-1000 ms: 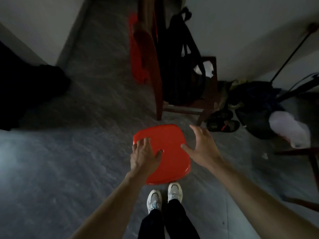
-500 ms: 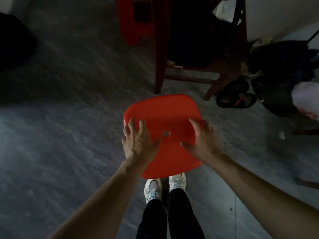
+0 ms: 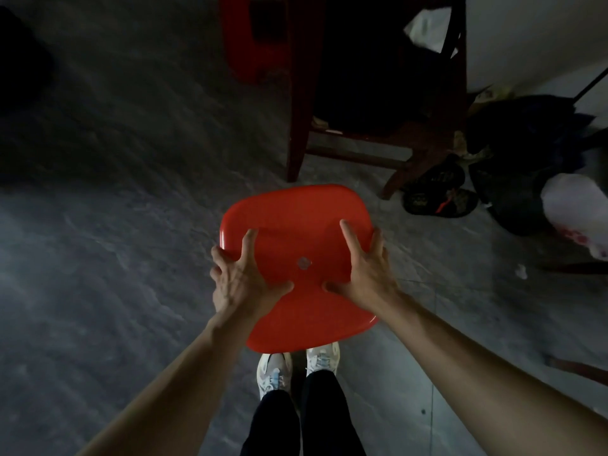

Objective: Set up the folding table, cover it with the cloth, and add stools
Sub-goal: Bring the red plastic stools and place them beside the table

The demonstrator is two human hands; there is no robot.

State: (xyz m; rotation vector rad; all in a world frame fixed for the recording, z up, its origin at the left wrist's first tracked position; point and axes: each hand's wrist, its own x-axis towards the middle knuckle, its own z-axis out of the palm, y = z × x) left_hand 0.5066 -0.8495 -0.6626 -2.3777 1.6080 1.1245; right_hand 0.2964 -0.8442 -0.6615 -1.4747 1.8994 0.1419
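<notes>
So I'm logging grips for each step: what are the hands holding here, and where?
Both hands grip the red stool by its seat: left hand at the left edge, right hand at the right.

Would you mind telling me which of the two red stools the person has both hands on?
The near red stool by the white shoes: left hand and right hand grip its seat. The far red stool stands untouched beside the dark wooden chair.

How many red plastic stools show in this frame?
2. One red stool is gripped by the left hand and right hand; another red stool stands at top centre, partly cut off. Others may be hidden.
</notes>
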